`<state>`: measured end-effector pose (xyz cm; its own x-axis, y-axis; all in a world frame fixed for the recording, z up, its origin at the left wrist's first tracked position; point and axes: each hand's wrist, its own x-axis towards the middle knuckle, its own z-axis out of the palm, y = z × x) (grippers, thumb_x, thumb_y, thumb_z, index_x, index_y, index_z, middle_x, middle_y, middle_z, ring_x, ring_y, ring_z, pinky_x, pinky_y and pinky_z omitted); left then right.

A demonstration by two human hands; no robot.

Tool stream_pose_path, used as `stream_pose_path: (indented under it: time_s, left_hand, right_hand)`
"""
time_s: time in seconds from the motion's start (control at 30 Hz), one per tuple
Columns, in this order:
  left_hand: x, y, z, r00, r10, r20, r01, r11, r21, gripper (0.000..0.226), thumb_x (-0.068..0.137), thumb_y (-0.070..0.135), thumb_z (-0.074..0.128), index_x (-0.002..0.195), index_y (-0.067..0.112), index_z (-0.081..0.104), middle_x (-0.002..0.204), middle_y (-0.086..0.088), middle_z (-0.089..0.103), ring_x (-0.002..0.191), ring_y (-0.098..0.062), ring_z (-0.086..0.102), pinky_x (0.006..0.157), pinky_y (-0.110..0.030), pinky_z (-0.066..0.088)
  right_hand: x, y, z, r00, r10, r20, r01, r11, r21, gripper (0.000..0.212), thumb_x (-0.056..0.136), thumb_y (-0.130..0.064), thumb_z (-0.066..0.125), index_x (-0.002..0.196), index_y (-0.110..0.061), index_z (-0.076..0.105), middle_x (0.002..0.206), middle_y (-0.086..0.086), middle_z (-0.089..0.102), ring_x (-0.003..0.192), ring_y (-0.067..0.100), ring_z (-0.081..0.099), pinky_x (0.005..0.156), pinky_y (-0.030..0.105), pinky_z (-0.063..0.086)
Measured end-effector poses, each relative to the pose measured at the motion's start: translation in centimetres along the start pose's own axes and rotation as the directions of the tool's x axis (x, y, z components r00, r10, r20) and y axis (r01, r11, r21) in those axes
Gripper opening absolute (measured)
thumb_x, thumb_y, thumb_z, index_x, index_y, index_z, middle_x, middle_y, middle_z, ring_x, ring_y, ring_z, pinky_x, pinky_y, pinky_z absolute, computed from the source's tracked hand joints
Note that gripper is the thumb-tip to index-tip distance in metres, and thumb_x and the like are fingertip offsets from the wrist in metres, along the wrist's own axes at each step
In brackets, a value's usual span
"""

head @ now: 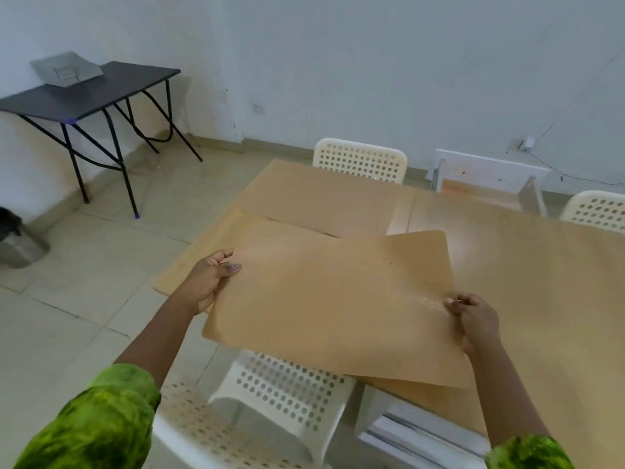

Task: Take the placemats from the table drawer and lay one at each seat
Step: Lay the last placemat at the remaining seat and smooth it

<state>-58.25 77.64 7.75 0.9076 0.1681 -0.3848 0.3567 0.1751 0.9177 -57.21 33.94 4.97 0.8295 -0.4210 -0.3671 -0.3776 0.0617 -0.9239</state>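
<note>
I hold a tan placemat (338, 299) just above the near edge of the tan table (541, 265). My left hand (209, 282) grips its left edge with the thumb on top. My right hand (473, 316) pinches its right edge. The mat tilts slightly and overhangs the white perforated chair (270, 394) below. Another tan placemat (318, 194) lies flat at the far left of the table, in front of a white chair (360, 160). An open white drawer (419, 431) shows under the table's near edge.
A third white chair (595, 209) stands at the right. A white board-like piece (490, 170) leans behind the table. A dark folding table (88, 93) with a grey tray (66, 69) stands at the back left. A grey bin (17, 242) sits at the left edge.
</note>
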Motion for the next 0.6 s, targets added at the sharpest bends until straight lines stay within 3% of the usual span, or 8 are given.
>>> stream_pose_path:
  time_s: [0.07,0.17,0.23,0.3,0.37,0.43,0.5,0.6]
  left_hand:
    - [-0.2,0.5,-2.7,1.000,-0.009,0.017,0.008,0.999,0.050,0.044,0.087,-0.002,0.054,0.129,0.011,0.049,0.102,-0.009,0.062,0.085,-0.020,0.059,0.073,-0.029,0.048]
    - [-0.1,1.4,-5.1,0.999,-0.024,0.042,0.018,0.991,0.129,0.048,0.086,0.000,0.056,0.131,0.015,0.049,0.105,-0.007,0.062,0.082,-0.020,0.059,0.069,-0.030,0.044]
    - [0.3,1.6,-5.7,0.999,-0.033,0.028,0.026,0.972,0.235,0.048,0.086,0.002,0.058,0.131,0.015,0.047,0.103,-0.004,0.061,0.085,-0.020,0.060,0.072,-0.030,0.045]
    - [0.9,1.4,-6.3,1.000,-0.009,-0.023,0.017,0.917,0.399,0.056,0.084,0.003,0.062,0.135,0.012,0.044,0.115,-0.009,0.056,0.097,-0.023,0.057,0.082,-0.032,0.043]
    - [1.5,1.0,-6.5,0.991,0.058,-0.117,0.019,0.820,0.572,0.063,0.082,0.003,0.064,0.139,0.009,0.040,0.134,-0.016,0.047,0.117,-0.028,0.050,0.093,-0.033,0.038]
    - [1.8,0.7,-6.4,0.978,0.124,-0.168,0.041,0.677,0.735,0.065,0.083,0.007,0.064,0.141,0.006,0.036,0.143,-0.017,0.038,0.128,-0.031,0.042,0.101,-0.036,0.035]
    - [2.2,0.4,-6.8,0.970,0.141,-0.198,0.086,0.563,0.822,0.062,0.084,0.013,0.064,0.139,0.001,0.036,0.142,-0.019,0.035,0.126,-0.034,0.043,0.101,-0.040,0.037]
    - [2.9,-0.4,-8.1,0.972,0.119,-0.203,0.126,0.466,0.876,0.062,0.084,0.020,0.064,0.135,0.000,0.036,0.138,-0.022,0.034,0.120,-0.039,0.045,0.099,-0.047,0.041]
  right_hand:
    - [-2.0,1.5,1.9,0.998,0.050,-0.022,-0.049,0.998,0.044,0.019,0.083,0.003,0.060,0.072,-0.012,0.058,0.071,0.001,0.053,0.069,0.015,0.046,0.059,0.023,0.037]
    - [-4.2,2.7,4.8,0.989,0.133,-0.066,-0.125,0.986,0.106,0.026,0.084,0.003,0.058,0.065,-0.014,0.054,0.070,0.001,0.051,0.065,0.014,0.044,0.057,0.024,0.037]
    - [-5.1,3.2,6.5,0.980,0.185,-0.079,-0.175,0.977,0.121,0.029,0.086,0.003,0.056,0.063,-0.013,0.051,0.070,0.002,0.050,0.063,0.014,0.043,0.059,0.027,0.038]
    - [-5.5,3.9,8.1,0.972,0.210,-0.102,-0.200,0.975,0.099,0.029,0.087,0.003,0.055,0.063,-0.013,0.052,0.076,0.006,0.055,0.070,0.019,0.047,0.066,0.031,0.040]
    - [-6.0,4.2,9.3,0.969,0.224,-0.102,-0.217,0.973,0.076,0.018,0.086,0.003,0.055,0.072,-0.008,0.060,0.091,0.013,0.060,0.082,0.023,0.050,0.073,0.032,0.042]
    - [-6.2,4.5,10.4,0.973,0.214,-0.091,-0.210,0.977,0.045,0.016,0.086,0.003,0.054,0.097,-0.002,0.065,0.097,0.014,0.060,0.085,0.023,0.052,0.071,0.032,0.044]
    - [-6.4,4.5,11.5,0.978,0.197,-0.067,-0.196,0.980,0.012,0.030,0.087,0.003,0.052,0.114,-0.001,0.062,0.102,0.012,0.060,0.086,0.024,0.053,0.072,0.032,0.046]
    - [-6.8,4.2,12.8,0.989,0.129,-0.075,-0.135,0.988,-0.080,0.037,0.086,0.003,0.050,0.120,-0.004,0.061,0.118,0.015,0.064,0.088,0.025,0.055,0.075,0.031,0.045]
